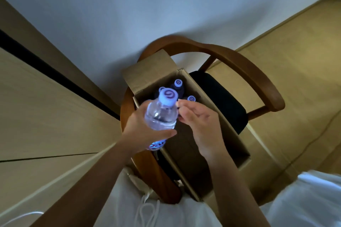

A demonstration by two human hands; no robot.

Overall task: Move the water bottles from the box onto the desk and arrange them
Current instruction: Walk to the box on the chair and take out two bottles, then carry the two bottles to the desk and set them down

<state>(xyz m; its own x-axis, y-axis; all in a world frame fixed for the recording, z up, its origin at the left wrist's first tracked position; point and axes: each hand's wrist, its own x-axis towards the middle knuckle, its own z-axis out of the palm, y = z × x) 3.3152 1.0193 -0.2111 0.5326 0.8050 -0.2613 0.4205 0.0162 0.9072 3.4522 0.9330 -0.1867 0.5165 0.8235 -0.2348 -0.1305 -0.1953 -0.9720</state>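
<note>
A pale wall (129,5) fills the top of the view, from 10 to 1 o'clock. Beige panels (36,116) run along the 9 o'clock side, crossed by a dark seam. A wooden chair (239,64) stands at centre, its curved back sweeping from 12 round to 3 o'clock and its black seat (221,97) showing at 2 o'clock of the box. The box (217,129), open cardboard, sits on that seat with one flap (147,68) raised at 12 o'clock; its long side runs toward 5 o'clock. White clothing (304,199) covers the 5 to 7 o'clock edge, with a cord (147,208) hanging at 6 o'clock.

The left hand (140,127) comes in from 7 o'clock and grips a clear bottle (160,116) round its middle, fingers and thumb wrapped about it. This bottle is lifted above the box's 9 o'clock edge, tilted with its cap (168,96) toward 12 o'clock and its label end down at 6 o'clock of the hand.

The right hand (199,121) reaches from 5 o'clock over the open box, fingers loosely curled and holding nothing, its fingertips (180,105) just beside the cap at 3 o'clock.

Three more caps show inside the box's far end: one (178,83) at 12 o'clock, one (191,98) beside the right fingertips, one (162,89) partly hidden behind the held bottle.
</note>
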